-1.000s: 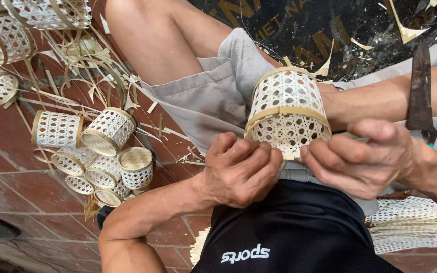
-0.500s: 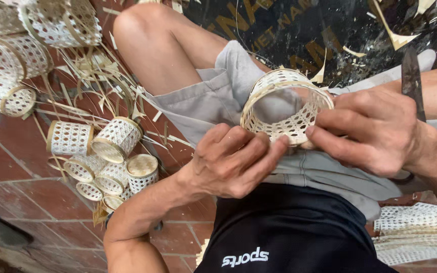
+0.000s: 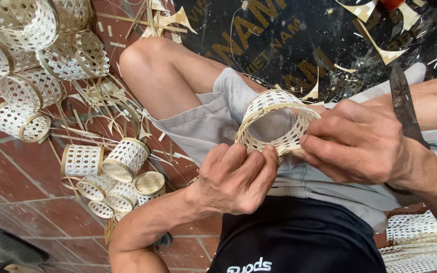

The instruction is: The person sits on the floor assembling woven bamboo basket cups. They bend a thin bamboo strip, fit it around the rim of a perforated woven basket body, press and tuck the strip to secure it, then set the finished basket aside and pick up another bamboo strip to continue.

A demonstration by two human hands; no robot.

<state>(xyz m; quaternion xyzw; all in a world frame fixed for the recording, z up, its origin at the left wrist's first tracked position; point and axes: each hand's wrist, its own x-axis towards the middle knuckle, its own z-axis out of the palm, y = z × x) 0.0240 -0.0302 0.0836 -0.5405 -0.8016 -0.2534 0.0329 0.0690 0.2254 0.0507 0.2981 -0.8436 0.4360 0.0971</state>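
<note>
woven basket [image 3: 274,119] | between left hand [image 3: 236,177] and right hand [image 3: 357,144], gripped

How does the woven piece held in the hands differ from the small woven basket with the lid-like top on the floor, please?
The woven ring is held by the left hand and right hand above the lap; the small capped basket lies on the brick floor among others. The ring looks open right through; the capped basket's end is covered. The ring looks wider. Both share pale open-lattice weave.
</note>
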